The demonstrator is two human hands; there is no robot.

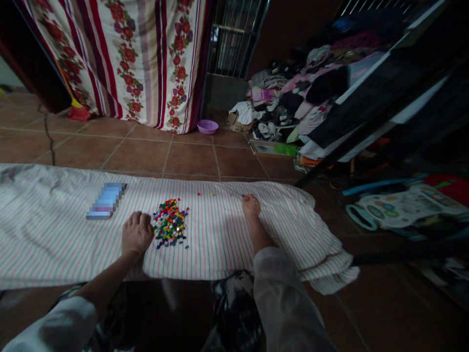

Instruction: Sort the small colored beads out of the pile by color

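Note:
A heap of tiny multicoloured cubes (170, 222) lies on the striped cloth in front of me. My left hand (137, 232) rests at the heap's left edge, knuckles up and fingers curled under; what is beneath them, if anything, is hidden. Farther right, my right hand (251, 205) is closed in a pinch near the cloth's far side. A small dark cube (243, 195) shows at its fingertips. Between the heap and that hand, a single red cube (199, 194) and a yellow cube (212, 194) lie apart in a line.
A phone (106, 200), blurred out, lies left of the heap. The striped cloth (220, 234) has folds at its right end. Beyond are a tiled floor, a purple basin (207, 127), a floral curtain (146, 63) and a large pile of clothes (289, 98).

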